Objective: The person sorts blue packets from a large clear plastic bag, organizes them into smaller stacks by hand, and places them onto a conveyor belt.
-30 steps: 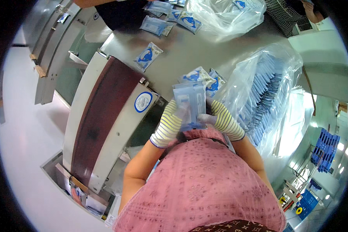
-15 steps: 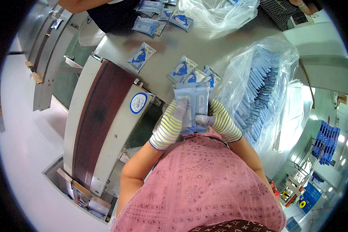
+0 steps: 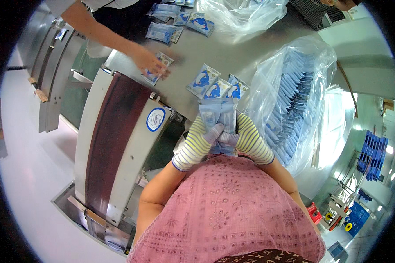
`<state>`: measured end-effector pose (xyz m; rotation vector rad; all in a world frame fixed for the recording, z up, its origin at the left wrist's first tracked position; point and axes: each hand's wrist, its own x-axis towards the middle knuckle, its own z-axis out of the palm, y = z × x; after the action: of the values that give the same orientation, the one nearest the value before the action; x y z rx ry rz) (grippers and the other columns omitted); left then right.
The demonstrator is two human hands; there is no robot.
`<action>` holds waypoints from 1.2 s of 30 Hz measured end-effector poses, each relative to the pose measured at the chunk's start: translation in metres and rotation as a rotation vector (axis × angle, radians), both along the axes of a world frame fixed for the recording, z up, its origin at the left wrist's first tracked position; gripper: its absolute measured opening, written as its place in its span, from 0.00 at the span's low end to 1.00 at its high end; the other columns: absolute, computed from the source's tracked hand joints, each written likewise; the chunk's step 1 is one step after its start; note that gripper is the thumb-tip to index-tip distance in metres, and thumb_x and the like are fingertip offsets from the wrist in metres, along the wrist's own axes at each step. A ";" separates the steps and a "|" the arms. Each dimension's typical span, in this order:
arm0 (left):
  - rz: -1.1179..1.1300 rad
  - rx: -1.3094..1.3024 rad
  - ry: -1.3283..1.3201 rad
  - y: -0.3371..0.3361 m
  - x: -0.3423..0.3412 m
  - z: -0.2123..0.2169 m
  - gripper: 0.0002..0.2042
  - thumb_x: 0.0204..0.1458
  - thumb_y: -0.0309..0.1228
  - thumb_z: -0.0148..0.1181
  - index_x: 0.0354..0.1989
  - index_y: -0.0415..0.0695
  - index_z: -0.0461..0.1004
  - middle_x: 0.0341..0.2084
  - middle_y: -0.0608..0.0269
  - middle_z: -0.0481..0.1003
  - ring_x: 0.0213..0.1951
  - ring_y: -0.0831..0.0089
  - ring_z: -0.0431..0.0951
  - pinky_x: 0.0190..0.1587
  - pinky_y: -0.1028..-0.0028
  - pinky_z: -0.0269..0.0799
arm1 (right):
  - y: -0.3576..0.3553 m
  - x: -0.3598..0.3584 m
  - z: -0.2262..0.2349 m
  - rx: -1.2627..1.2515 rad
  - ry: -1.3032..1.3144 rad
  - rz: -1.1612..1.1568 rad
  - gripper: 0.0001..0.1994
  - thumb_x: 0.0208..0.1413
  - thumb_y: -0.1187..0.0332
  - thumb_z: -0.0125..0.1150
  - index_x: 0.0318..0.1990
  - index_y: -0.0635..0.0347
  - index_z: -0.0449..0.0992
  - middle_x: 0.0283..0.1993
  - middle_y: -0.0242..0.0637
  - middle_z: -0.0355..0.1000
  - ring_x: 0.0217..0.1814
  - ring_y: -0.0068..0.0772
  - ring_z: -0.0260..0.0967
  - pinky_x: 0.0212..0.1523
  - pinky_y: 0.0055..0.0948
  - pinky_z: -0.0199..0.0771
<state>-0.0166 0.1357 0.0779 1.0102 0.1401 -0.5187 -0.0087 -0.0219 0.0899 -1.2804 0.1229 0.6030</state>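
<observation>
In front of my body I hold light-blue soft packets, apparently two side by side, with pale labels facing up. My left hand, in a striped glove, grips their left side with its thumb across the top. My right hand, gloved alike, clasps the right side, and the two thumbs nearly meet in the middle. Just beyond lie several packets with a blue whale-like picture on the metal table. A co-worker's bare hand is on a single packet at the left table edge.
A clear plastic bag packed with rows of blue packets stands to my right. A conveyor with a dark red belt runs along my left. More packets and another clear bag lie at the far side.
The co-worker's arm has reached in from the upper left onto the single packet. My left thumb has shifted inward over the held packets, which now sit closer together.
</observation>
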 end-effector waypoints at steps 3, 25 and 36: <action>0.001 -0.100 0.034 0.003 0.000 0.007 0.22 0.56 0.35 0.50 0.58 0.40 0.60 0.50 0.61 0.68 0.50 0.71 0.69 0.54 0.70 0.65 | 0.000 0.004 0.019 0.038 0.116 0.006 0.34 0.41 0.74 0.68 0.58 0.63 0.60 0.52 0.35 0.67 0.53 0.26 0.64 0.54 0.28 0.65; -0.145 0.764 -0.439 -0.017 0.008 -0.125 0.19 0.55 0.35 0.51 0.53 0.39 0.64 0.42 0.57 0.72 0.47 0.60 0.70 0.50 0.68 0.65 | -0.054 -0.033 -0.075 -0.291 0.151 -0.225 0.27 0.50 0.58 0.65 0.51 0.68 0.67 0.44 0.37 0.72 0.43 0.27 0.68 0.44 0.27 0.70; -0.394 1.660 -0.617 -0.021 0.134 -0.242 0.34 0.47 0.41 0.56 0.64 0.59 0.52 0.62 0.47 0.50 0.63 0.44 0.49 0.61 0.45 0.44 | -0.073 -0.027 -0.116 -0.387 0.274 -0.467 0.22 0.49 0.57 0.66 0.43 0.67 0.69 0.35 0.38 0.73 0.31 0.27 0.69 0.29 0.29 0.72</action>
<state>0.1173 0.1145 -0.1641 2.8097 -0.2568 -0.3423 -0.0357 -0.0952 -0.0262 -1.4689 0.7752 0.3531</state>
